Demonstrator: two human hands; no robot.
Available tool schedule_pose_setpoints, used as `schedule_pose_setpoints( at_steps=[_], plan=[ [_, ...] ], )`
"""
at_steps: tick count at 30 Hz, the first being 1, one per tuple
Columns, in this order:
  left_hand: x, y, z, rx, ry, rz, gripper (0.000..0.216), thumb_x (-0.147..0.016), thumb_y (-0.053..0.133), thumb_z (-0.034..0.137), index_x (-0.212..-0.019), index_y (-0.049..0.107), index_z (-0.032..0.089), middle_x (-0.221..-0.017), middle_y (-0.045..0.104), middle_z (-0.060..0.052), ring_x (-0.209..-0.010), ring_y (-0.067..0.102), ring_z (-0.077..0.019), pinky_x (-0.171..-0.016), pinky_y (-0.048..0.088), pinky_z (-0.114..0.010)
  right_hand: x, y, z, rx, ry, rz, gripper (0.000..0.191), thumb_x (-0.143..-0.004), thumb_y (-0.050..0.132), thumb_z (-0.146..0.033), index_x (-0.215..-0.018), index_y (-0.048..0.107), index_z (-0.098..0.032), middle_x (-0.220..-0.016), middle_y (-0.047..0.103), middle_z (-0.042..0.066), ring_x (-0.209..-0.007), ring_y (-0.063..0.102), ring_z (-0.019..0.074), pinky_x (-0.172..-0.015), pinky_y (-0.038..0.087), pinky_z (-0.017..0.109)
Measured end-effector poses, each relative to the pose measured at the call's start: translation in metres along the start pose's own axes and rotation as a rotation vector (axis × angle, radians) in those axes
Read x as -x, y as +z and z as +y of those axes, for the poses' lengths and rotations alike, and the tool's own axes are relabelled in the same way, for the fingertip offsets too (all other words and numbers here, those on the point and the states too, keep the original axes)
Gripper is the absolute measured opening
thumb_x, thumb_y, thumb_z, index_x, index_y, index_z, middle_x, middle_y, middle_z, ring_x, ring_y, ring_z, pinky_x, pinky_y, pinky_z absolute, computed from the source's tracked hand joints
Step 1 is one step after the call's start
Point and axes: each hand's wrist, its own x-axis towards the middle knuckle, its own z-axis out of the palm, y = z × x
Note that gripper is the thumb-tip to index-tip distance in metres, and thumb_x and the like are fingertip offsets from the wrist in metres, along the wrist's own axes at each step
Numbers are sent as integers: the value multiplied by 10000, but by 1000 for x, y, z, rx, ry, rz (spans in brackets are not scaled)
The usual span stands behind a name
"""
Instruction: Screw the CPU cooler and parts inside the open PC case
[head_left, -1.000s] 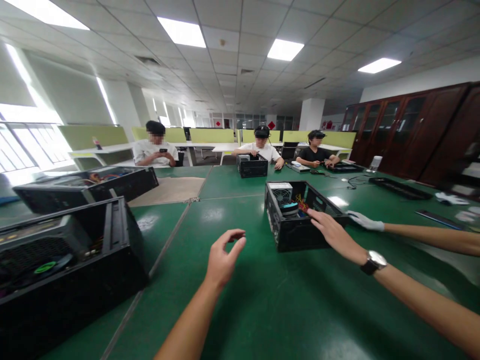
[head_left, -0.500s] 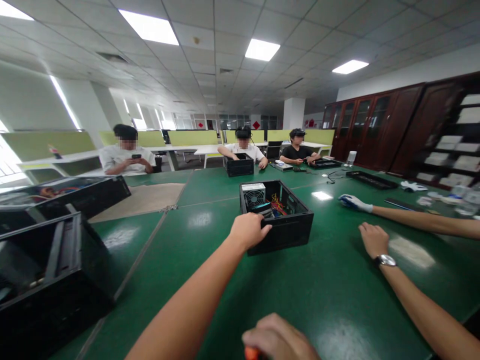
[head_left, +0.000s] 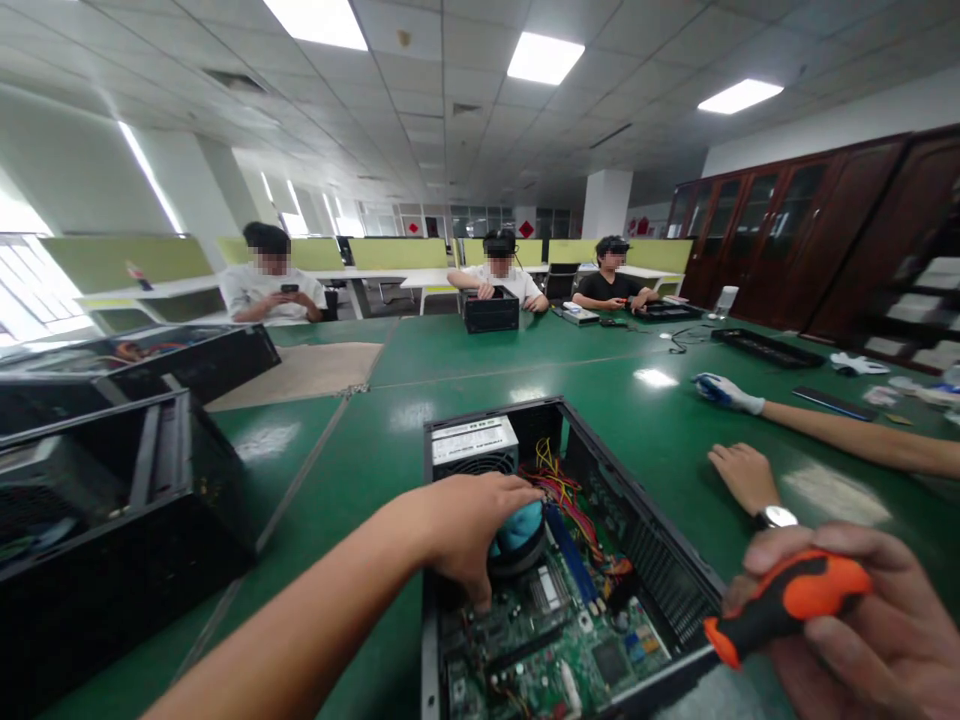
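An open black computer case (head_left: 675, 570) lies just in front of me on the green table (head_left: 360, 470). Inside it I see a power supply (head_left: 471, 440), red and yellow wires, a green motherboard (head_left: 555, 640) and a blue cooler fan (head_left: 521, 530). My left hand (head_left: 465, 525) reaches into the case. Its fingers curve over the cooler fan and its thumb points down at the board. At the bottom right, my right hand (head_left: 847, 640) is closed around an orange and black screwdriver handle (head_left: 787, 600), just beside the case's near right corner.
A co-worker's bare hand with a watch (head_left: 742, 475) and a white-gloved hand (head_left: 724, 392) rest on the table right of the case. Two more black cases (head_left: 112, 500) stand at the left. Three people sit at the far end, one with another case (head_left: 491, 312).
The case is now much closer and fills the lower view. My left hand went from its near edge to inside, over the cooler. My right hand rose into view holding the screwdriver.
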Motion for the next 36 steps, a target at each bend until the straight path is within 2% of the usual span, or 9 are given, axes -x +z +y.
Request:
schedule_pose_setpoints(
  at_steps=[3,7,12,18,23,26,29,31,36],
  plan=[
    [-38,15,-27,-51,72,-154,1399,-302,955,217,-1557,337,249,-1619,337,-129,-1459,376,-353,-1185,346,-422,-4,13,-13,40,2,-55,254,-869,722,-361,-1097,609,-359,-902,673,66,-738,677,209,-579,614,267],
    [-61,28,-29,-182,98,-273,1323,-360,926,236,-1552,352,219,-1588,396,-156,-1404,457,-354,-1144,402,-375,-6,24,-14,130,-3,-112,271,-870,741,-315,-1101,600,-322,-961,702,69,-840,708,199,-701,635,264],
    [-60,41,-22,-279,126,-129,1226,-289,920,181,-1450,530,230,-1479,528,-185,-1285,550,-431,-1095,440,-468,-21,36,-13,378,-5,-298,245,-919,684,-312,-1137,576,-289,-1109,713,79,-943,724,201,-799,626,292],
    [-46,25,-25,-87,90,-67,1245,-327,927,256,-1485,470,298,-1610,376,-95,-1425,421,-381,-1145,390,-413,-61,64,-7,816,-146,-728,199,-960,563,-246,-1153,609,-245,-1076,716,47,-976,688,201,-882,559,345],
    [0,15,-34,236,40,455,453,-771,726,337,-1215,698,254,-1199,726,-55,-1091,676,-255,-997,496,-358,-88,88,9,912,-213,-951,288,-943,554,-162,-1224,614,-185,-1212,704,81,-1112,654,234,-992,505,381],
    [27,43,-49,376,-71,933,280,-843,662,425,-1005,732,207,-1005,749,-66,-963,689,-255,-933,522,-377,-95,97,15,953,-189,-1004,280,-935,569,-144,-1205,640,-164,-1179,716,90,-1087,660,241,-971,508,376],
    [44,84,-68,441,-185,1300,281,-901,587,411,-1020,704,185,-990,726,-73,-941,677,-244,-936,518,-387,-95,100,19,961,-160,-1004,278,-940,582,-156,-1211,643,-160,-1168,720,94,-1079,662,239,-969,503,373],
    [50,107,-80,447,-246,1398,299,-941,531,392,-1091,684,185,-1022,709,-72,-946,665,-230,-937,511,-381,-94,100,22,961,-158,-998,276,-942,585,-162,-1212,640,-171,-1167,721,87,-1078,661,235,-972,498,370],
    [53,142,-106,400,-335,1416,276,-945,543,364,-1127,656,189,-1048,661,-62,-954,631,-213,-912,494,-351,-89,95,28,1005,-143,-1038,251,-926,595,-146,-1169,639,-190,-1105,733,72,-1012,675,228,-898,507,345]
  ],
)
